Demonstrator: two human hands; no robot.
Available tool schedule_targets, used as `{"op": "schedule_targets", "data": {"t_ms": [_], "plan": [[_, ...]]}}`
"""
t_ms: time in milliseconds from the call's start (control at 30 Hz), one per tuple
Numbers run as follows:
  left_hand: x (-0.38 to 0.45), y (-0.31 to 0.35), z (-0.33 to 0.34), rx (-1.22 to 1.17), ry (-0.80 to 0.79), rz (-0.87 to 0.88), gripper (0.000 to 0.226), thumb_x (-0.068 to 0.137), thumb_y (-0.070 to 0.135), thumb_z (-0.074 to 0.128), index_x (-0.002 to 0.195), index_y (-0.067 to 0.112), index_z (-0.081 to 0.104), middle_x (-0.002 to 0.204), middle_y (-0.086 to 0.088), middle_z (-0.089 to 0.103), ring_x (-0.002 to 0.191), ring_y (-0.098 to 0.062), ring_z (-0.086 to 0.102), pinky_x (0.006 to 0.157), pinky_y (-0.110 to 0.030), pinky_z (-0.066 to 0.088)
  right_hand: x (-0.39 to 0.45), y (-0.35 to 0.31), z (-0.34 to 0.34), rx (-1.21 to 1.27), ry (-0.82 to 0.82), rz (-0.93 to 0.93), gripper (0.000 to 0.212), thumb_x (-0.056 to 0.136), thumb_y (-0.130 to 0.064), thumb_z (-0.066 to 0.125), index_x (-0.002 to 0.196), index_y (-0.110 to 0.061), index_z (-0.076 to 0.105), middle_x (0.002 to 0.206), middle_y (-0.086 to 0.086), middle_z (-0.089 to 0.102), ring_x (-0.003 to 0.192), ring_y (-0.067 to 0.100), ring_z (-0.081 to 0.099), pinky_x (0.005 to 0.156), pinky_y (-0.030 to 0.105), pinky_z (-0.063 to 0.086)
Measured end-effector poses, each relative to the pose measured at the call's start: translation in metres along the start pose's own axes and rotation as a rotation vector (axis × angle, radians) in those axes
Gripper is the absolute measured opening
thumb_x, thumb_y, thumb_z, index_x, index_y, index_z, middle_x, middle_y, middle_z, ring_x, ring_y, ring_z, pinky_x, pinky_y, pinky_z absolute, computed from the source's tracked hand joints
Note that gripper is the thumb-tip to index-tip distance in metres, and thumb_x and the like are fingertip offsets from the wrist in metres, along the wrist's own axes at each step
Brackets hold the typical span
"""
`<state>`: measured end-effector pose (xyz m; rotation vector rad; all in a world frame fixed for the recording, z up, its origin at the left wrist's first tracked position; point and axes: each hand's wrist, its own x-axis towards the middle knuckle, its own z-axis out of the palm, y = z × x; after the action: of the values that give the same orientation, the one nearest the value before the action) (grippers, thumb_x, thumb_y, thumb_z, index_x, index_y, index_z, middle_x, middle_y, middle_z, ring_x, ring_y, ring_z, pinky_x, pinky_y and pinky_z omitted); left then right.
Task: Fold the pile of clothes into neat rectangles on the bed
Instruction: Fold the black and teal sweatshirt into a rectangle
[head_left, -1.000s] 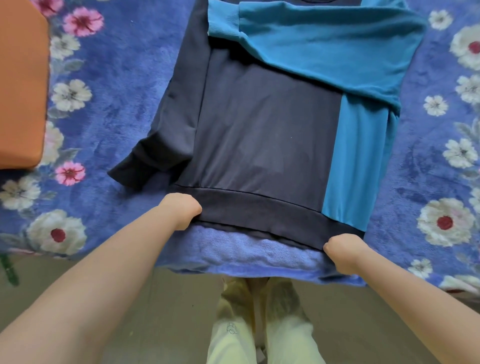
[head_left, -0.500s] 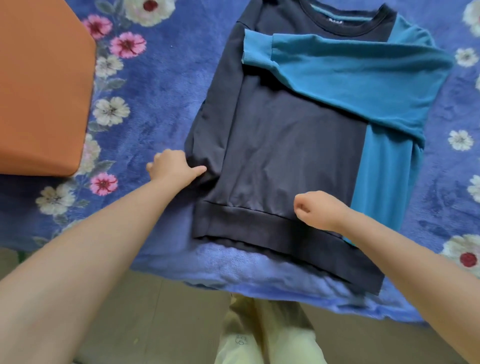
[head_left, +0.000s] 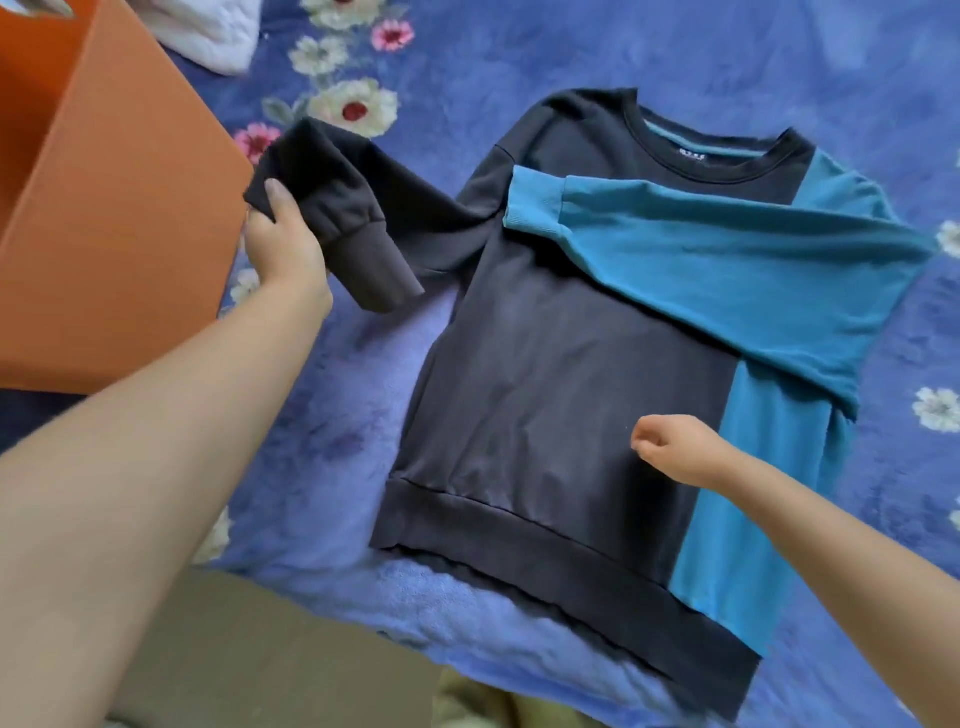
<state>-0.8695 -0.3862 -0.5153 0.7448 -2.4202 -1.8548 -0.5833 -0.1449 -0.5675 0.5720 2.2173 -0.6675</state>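
A dark navy and teal sweatshirt (head_left: 561, 395) lies flat on the blue floral bedspread (head_left: 332, 415), neck away from me. Its teal sleeve (head_left: 727, 244) is folded across the chest. My left hand (head_left: 283, 244) grips the dark sleeve (head_left: 353, 208) near its cuff and holds it lifted out to the left of the body. Over the lower right of the dark panel sits my right hand (head_left: 670, 447), fingers curled and holding nothing.
An orange box (head_left: 104, 208) stands at the left, close to the lifted sleeve. White fabric (head_left: 208, 31) lies at the top left behind it. The bed's front edge and the floor (head_left: 260, 649) are just below the sweatshirt's hem.
Both hands have left the hem. My left hand has pulled the dark sleeve out from beside the body and raised it to the left. The right hand moved up onto the dark panel.
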Motion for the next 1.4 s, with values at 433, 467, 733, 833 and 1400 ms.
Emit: {"op": "schedule_targets", "data": {"t_ms": [433, 467, 733, 833, 1400], "plan": [[-0.193, 0.042, 0.150, 0.502, -1.259, 0.012, 0.029, 0.097, 0.035, 0.043, 0.087, 0.012, 0.058, 0.104, -0.004, 0.061, 0.096, -0.019, 0.061, 0.085, -0.034, 0.050, -0.014, 0.125, -0.093, 1.008, 0.468, 0.271, 0.028, 0.097, -0.005, 0.036, 0.074, -0.012, 0.050, 0.072, 0.008, 0.055, 0.038, -0.004, 0.053, 0.046, 0.015, 0.045], [-0.192, 0.028, 0.150, 0.675, -1.220, 0.162, 0.026, 0.096, 0.031, 0.046, 0.091, 0.010, 0.060, 0.105, -0.007, 0.063, 0.099, -0.021, 0.060, 0.087, -0.030, 0.047, -0.016, 0.133, -0.095, 1.061, 0.505, 0.329, 0.026, 0.097, -0.009, 0.036, 0.075, -0.012, 0.049, 0.072, 0.009, 0.054, 0.037, -0.004, 0.052, 0.046, 0.017, 0.045], [-0.122, -0.036, 0.157, 1.012, -0.705, 0.528, 0.027, 0.094, 0.015, 0.042, 0.116, 0.009, 0.056, 0.116, -0.011, 0.059, 0.105, -0.029, 0.053, 0.085, -0.035, 0.041, 0.009, 0.138, -0.068, 0.650, 0.604, 0.357, 0.046, 0.090, -0.029, 0.058, 0.125, -0.001, 0.048, 0.122, 0.014, 0.054, 0.106, 0.027, 0.051, 0.085, 0.031, 0.038], [-0.096, -0.028, 0.167, 1.147, -0.680, 0.686, 0.038, 0.091, 0.022, 0.053, 0.126, 0.009, 0.049, 0.127, -0.010, 0.050, 0.116, -0.029, 0.045, 0.089, -0.041, 0.040, 0.031, 0.134, -0.071, 0.405, 0.534, 0.334, 0.065, 0.081, -0.037, 0.067, 0.133, -0.006, 0.043, 0.132, 0.014, 0.047, 0.124, 0.031, 0.040, 0.101, 0.040, 0.034], [-0.009, 0.004, 0.234, 1.239, -0.906, 0.815, 0.025, 0.094, 0.012, 0.042, 0.109, 0.008, 0.062, 0.111, -0.014, 0.058, 0.109, -0.032, 0.047, 0.084, -0.035, 0.036, 0.042, 0.163, -0.083, -0.212, 0.454, -0.173, 0.039, 0.077, -0.040, 0.051, 0.068, -0.007, 0.070, 0.082, 0.013, 0.066, 0.066, 0.036, 0.063, 0.057, 0.038, 0.052]]}}
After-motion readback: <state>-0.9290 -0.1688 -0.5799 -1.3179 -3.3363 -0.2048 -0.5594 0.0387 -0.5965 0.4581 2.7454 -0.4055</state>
